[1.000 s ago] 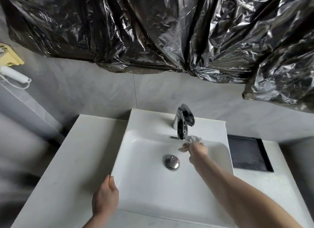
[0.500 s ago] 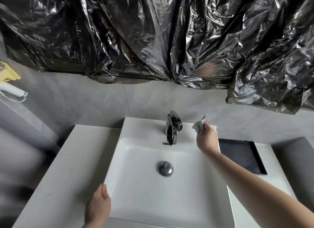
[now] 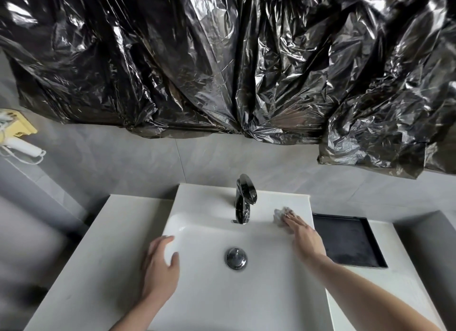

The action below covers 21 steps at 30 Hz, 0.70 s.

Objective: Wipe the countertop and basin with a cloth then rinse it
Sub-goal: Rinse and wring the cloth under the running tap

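Note:
A white square basin (image 3: 207,296) sits on a white countertop (image 3: 93,251), with a chrome drain plug (image 3: 236,258) in its middle and a dark chrome faucet (image 3: 243,202) at the back. My right hand (image 3: 302,234) presses a small pale cloth (image 3: 280,214) flat onto the basin's back ledge, right of the faucet, fingers straight. My left hand (image 3: 160,269) hovers over the basin's left rim, fingers spread and slightly blurred, holding nothing.
A black rectangular tray (image 3: 348,241) is set into the countertop right of the basin. Crumpled black plastic sheeting (image 3: 222,59) hangs over the wall above. A white hair dryer (image 3: 22,145) in a yellow holder hangs at the far left.
My right hand has lowered the cloth from a raised pinch onto the ledge and flattened over it. My left hand has lifted off the basin's front-left edge and moved up along the left rim.

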{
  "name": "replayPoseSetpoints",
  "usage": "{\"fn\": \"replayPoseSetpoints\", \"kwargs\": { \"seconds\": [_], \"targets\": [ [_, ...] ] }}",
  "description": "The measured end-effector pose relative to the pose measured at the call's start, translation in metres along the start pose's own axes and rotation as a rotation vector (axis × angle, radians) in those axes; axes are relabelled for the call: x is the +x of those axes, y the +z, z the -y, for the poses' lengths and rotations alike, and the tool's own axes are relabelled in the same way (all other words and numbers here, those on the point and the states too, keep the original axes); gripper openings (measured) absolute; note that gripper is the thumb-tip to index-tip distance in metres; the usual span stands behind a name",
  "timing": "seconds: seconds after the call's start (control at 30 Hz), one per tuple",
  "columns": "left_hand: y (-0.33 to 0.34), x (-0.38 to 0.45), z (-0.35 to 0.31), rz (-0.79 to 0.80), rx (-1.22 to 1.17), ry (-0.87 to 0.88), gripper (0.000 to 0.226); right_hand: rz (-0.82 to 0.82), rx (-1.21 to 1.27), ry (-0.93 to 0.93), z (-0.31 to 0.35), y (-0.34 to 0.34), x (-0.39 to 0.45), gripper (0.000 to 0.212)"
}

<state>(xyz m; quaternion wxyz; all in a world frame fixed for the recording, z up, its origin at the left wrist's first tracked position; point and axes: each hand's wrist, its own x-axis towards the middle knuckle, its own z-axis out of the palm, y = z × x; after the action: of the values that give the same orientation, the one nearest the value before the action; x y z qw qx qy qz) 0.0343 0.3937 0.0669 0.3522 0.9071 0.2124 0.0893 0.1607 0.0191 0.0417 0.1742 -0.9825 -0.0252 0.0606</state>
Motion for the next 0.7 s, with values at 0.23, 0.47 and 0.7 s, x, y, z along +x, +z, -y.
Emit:
{"fn": "replayPoseSetpoints", "kwargs": {
  "seconds": [0.23,0.47,0.7],
  "targets": [
    [0.015,0.023,-0.161,0.268,-0.320,0.179,0.030,0.152,0.071,0.112,-0.025,0.007,-0.051,0.042],
    [0.027,0.043,-0.200,0.343,-0.264,0.062,0.036,-0.150,0.556,0.062,0.023,-0.029,-0.066,0.026],
    [0.020,0.041,-0.185,0.305,-0.239,-0.034,0.033,-0.193,0.497,-0.288,0.124,-0.101,0.018,0.030]
  ]
}}
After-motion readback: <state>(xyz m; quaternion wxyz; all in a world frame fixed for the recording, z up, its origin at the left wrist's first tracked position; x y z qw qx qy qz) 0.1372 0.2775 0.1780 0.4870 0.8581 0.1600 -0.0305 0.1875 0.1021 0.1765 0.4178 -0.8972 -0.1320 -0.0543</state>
